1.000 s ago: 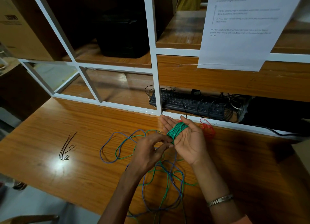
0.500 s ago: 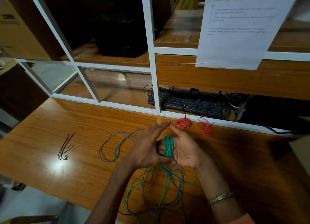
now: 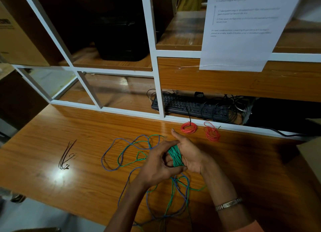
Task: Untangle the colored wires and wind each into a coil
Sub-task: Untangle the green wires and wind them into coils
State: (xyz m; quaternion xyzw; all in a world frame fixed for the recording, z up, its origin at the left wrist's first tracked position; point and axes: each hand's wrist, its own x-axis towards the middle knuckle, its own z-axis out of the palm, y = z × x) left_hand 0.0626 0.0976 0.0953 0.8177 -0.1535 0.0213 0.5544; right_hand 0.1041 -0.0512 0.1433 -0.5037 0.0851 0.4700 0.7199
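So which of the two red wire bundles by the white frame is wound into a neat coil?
The left red coil, a tidy round ring nearer the right hand. The right red bundle is loose and uneven.

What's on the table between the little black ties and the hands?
In the head view, loose loops of green wire and blue wire lie on the wooden table between the black ties and the left hand.

1 head-worn wide-angle view looks forward and steeply down from above the near edge of the wooden desk [image 3: 52, 162], close over both forearms, taking in the desk surface below, the white-framed shelf unit [image 3: 156, 75] straight ahead, and a strip of floor at lower left.
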